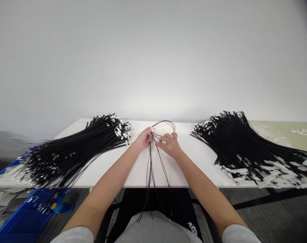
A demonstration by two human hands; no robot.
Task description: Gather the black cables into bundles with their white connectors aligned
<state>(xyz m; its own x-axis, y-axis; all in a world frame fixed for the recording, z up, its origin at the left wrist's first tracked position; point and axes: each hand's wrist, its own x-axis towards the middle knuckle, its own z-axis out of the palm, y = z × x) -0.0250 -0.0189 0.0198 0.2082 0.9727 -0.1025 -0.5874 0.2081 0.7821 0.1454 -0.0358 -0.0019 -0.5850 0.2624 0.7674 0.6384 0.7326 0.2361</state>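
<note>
My left hand [144, 138] is closed in a pinch on several thin black cables [150, 158], with a small white piece at its fingertips. The cables loop up past the hands and hang down over the table's front edge towards my lap. My right hand [170, 144] is close by on the right, its fingers curled on the looped cables; their exact grip is partly hidden. Just behind both hands lies a heap of small white parts [163, 128], ringed by the cable loop.
A thick bundle of black cables [74, 148] with white connector ends lies at the left, its near ends overhanging the white table [183, 172]. Another large cable bundle [241, 141] fills the right. Below left stands a blue bin [29, 212]. A wall rises behind the table.
</note>
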